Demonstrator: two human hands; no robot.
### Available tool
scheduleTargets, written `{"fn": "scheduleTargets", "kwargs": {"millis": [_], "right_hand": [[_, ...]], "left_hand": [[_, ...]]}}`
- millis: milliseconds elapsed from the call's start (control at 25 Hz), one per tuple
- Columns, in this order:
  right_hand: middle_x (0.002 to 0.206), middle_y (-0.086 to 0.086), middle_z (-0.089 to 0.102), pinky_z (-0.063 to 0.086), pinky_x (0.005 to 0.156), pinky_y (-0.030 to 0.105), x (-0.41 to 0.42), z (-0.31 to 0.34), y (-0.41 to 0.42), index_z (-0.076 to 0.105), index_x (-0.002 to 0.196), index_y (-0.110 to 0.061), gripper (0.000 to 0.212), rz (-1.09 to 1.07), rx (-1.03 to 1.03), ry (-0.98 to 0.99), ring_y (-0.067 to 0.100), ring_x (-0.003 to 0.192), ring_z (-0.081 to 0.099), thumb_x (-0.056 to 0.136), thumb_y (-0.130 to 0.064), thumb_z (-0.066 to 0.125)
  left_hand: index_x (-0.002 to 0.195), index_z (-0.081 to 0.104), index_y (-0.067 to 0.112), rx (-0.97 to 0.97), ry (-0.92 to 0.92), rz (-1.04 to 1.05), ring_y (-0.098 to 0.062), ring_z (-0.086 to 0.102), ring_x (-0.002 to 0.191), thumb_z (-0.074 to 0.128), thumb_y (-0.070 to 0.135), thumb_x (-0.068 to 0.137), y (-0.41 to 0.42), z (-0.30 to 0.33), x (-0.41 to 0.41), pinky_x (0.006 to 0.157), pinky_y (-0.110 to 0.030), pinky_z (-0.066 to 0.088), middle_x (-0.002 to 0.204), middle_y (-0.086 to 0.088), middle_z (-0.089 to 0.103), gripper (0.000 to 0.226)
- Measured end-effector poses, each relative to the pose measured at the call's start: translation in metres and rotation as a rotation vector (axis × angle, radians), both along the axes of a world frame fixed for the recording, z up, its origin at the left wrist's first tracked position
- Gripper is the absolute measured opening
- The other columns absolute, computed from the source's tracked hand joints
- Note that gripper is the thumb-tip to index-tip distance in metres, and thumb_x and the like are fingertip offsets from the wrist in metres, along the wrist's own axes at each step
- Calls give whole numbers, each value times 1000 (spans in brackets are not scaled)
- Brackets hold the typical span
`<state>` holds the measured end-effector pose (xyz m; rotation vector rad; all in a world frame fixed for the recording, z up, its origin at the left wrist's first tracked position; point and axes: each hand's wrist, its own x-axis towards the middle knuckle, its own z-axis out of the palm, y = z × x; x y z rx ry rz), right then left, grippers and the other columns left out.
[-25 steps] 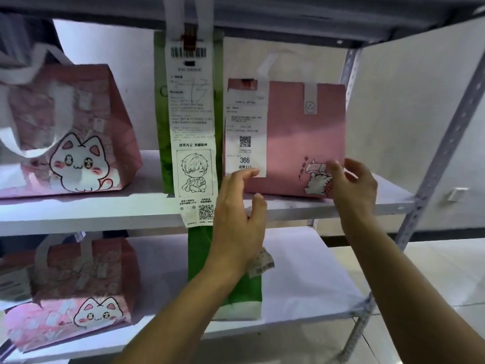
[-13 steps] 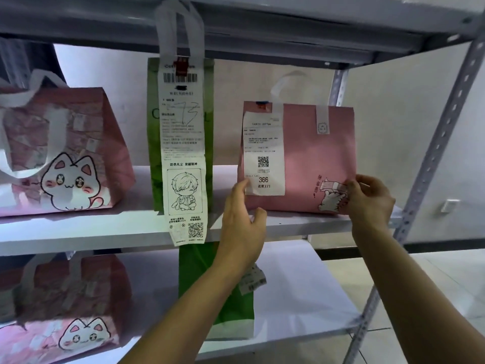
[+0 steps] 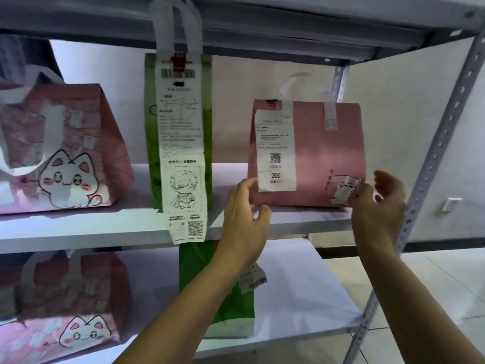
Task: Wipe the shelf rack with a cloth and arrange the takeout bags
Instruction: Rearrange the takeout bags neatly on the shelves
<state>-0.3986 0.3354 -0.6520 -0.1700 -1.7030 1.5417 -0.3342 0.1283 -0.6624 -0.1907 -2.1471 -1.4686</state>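
Note:
A pink takeout bag [image 3: 320,153] with a white receipt stands upright on the middle shelf board [image 3: 105,227], near its right end. My left hand [image 3: 244,224] is at the bag's lower left corner, fingers apart, with the index fingertip touching the bag's edge. At the lower right corner is my right hand [image 3: 378,214], fingers spread beside the cat print and gripping nothing. A tall green bag [image 3: 151,153] with a long receipt stands mid-shelf. At the left stands a pink cat bag [image 3: 65,153]. No cloth is in view.
The lower shelf [image 3: 301,298] holds another green bag [image 3: 228,311] behind my left forearm and a second pink cat bag [image 3: 65,311] at the left. A perforated metal upright [image 3: 441,143] stands just right of my right hand. Another shelf board runs overhead.
The pink bag has shifted a little to the right along the shelf. Both hands have loosened from its lower corners and now have spread fingers.

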Motion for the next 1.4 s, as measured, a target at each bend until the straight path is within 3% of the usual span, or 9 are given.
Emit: {"fn": "scheduleTargets", "kwargs": {"millis": [80,240,440,600,880,1000,1120,1240,1400], "right_hand": [[126,-4,60,46,89,8,16,1,-35,56,130,-22,32,60,65,133,10,115,58,100,-16,57],[123,-20,60,54,88,13,42,0,-126,56,135,-24,36,469,218,129,-4,112,60,101,-11,55],[138,-22,55,59,82,22,54,-19,-200,38,145,-48,41,759,442,-129,0,110,62,106,-39,45],[124,-28,61,55,96,44,56,-24,-209,39,137,-57,37,725,516,-124,6,111,63,105,-38,43],[133,-14,60,63,72,26,71,-56,-201,52,139,-39,39,633,315,-56,-4,105,64,102,-44,44],[117,-31,57,55,83,22,86,-96,-200,60,129,-25,30,467,486,174,-3,108,56,106,-33,42],[116,-19,58,47,95,22,100,-138,-215,65,124,-14,33,471,547,247,3,107,56,97,-23,48],[114,-9,61,49,94,29,107,-182,-245,67,124,-14,32,579,569,129,8,107,57,95,-14,54],[137,-12,57,45,108,39,118,-233,-298,54,141,-31,43,827,589,-311,9,125,53,100,-19,58]], "left_hand": [[137,36,44,-107,139,105,13,32,127,51,29,96,-20,2,18,103,-17,33,137,30,33,45],[141,36,33,-84,303,412,-14,35,137,48,30,96,-81,3,41,106,-43,47,146,10,34,47],[155,17,28,-80,-78,459,-23,50,129,49,29,98,-132,-1,33,107,-43,44,150,-1,42,65],[147,30,26,-141,-75,445,-22,54,120,47,30,97,-142,-7,25,102,-48,46,138,-1,55,54],[143,41,24,-97,81,350,-13,47,129,48,26,97,-151,-35,49,107,-33,46,142,6,45,46],[137,47,24,-236,159,443,-6,41,132,44,27,96,-165,-89,86,109,-16,35,141,10,44,42],[138,50,22,-286,4,463,-5,40,132,50,15,96,-192,-154,113,111,-27,37,141,10,46,43],[136,49,26,-271,-135,530,-6,42,130,52,12,97,-234,-202,123,109,-38,43,141,11,46,42],[139,42,25,-158,-267,768,-16,45,124,52,19,100,-303,-246,134,101,-41,50,139,-2,45,41]]}}
